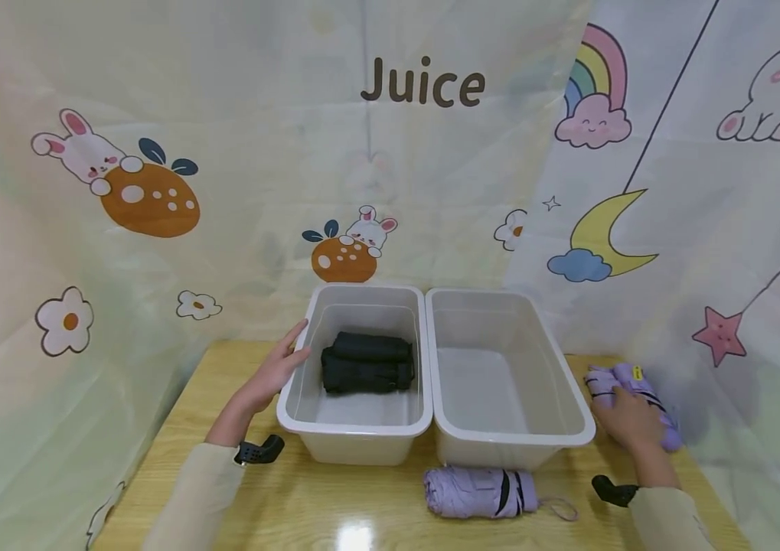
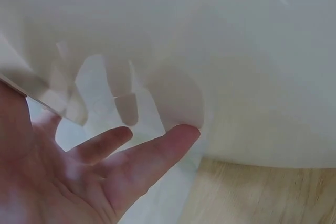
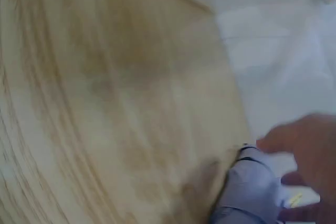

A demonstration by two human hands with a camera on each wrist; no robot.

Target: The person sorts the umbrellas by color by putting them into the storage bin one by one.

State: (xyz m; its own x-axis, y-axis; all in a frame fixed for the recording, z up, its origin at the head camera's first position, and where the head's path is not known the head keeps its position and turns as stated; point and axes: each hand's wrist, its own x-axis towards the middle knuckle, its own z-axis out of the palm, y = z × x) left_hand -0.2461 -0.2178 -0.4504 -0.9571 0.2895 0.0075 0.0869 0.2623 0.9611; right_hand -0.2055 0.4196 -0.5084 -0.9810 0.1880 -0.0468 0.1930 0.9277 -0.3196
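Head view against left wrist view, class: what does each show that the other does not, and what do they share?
Only the head view shows the right white bin, black folded bundle, lilac folded umbrellas and right hand. Only the left wrist view shows the palm of the left hand. Both show that hand, the left white bin and the wooden tabletop.
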